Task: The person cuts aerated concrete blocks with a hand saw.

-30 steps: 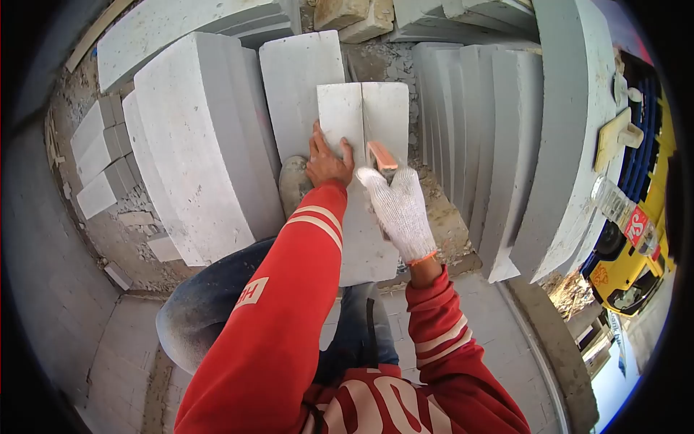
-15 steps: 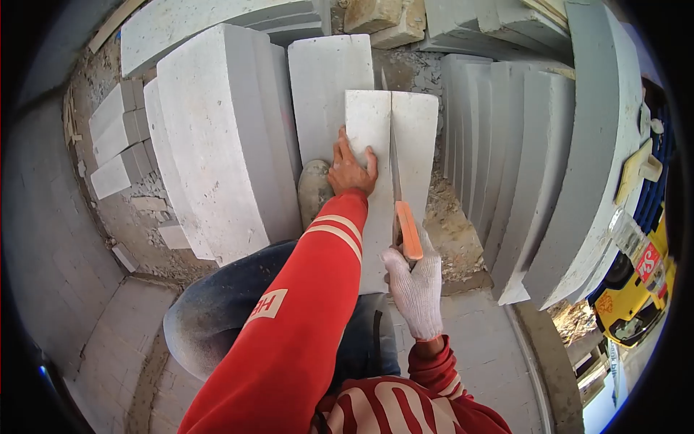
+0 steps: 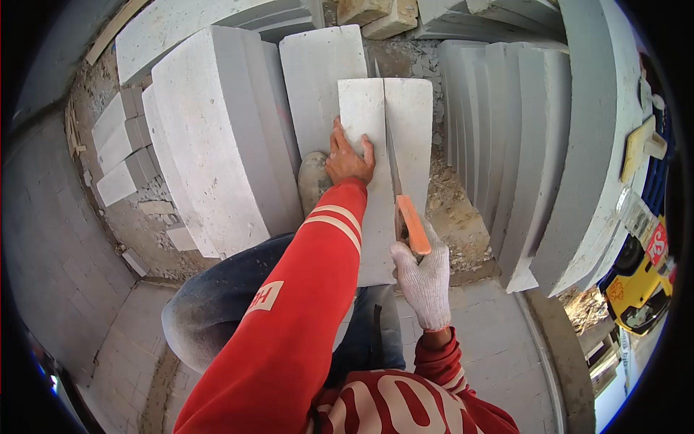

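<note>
A hand saw with an orange handle (image 3: 413, 224) is gripped by my right hand (image 3: 425, 286), which wears a whitish knit glove. Its blade stands in a long lengthwise cut in a pale concrete block (image 3: 361, 105). The cut separates a left part from a right strip (image 3: 410, 123); how deep it goes is hidden. My bare left hand (image 3: 349, 160) lies on the left part with fingers spread, some over its left edge. Beneath and beyond this block is another pale block (image 3: 322, 69). A dusty shoe (image 3: 314, 181) is beside my left hand.
Large blocks stand in rows on the left (image 3: 206, 137) and right (image 3: 542, 159). Smaller cut pieces (image 3: 119, 145) lie at far left on rubble-strewn ground. Yellowish bricks (image 3: 390, 20) sit at the back. A yellow object (image 3: 632, 293) shows at far right.
My right hand and the saw have drawn back slightly toward me along the cut. My left hand stays on the block. The whole view has shifted a little.
</note>
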Action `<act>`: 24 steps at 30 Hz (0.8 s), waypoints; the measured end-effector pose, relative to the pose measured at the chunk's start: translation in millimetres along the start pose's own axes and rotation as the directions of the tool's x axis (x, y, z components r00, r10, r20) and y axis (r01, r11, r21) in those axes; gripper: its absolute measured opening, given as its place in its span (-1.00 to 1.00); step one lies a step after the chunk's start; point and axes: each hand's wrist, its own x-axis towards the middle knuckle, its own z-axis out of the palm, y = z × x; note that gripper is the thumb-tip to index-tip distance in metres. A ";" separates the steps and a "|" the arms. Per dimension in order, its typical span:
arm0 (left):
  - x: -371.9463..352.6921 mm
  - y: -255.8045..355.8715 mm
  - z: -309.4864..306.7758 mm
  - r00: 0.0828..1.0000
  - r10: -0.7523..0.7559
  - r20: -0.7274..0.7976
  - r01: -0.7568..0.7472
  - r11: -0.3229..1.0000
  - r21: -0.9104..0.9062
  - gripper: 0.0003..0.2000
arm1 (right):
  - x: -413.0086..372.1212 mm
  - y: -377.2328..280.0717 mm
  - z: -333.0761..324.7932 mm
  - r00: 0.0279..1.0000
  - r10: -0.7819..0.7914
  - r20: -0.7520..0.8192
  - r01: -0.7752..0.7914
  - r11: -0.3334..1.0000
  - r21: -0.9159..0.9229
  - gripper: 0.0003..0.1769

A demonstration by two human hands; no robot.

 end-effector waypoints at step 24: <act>14.0 5.5 6.5 0.997 0.064 -0.035 -0.064 0.998 -0.010 -0.29 | -24.1 33.7 1.0 0.988 -0.145 -0.057 0.143 0.989 -0.045 -0.38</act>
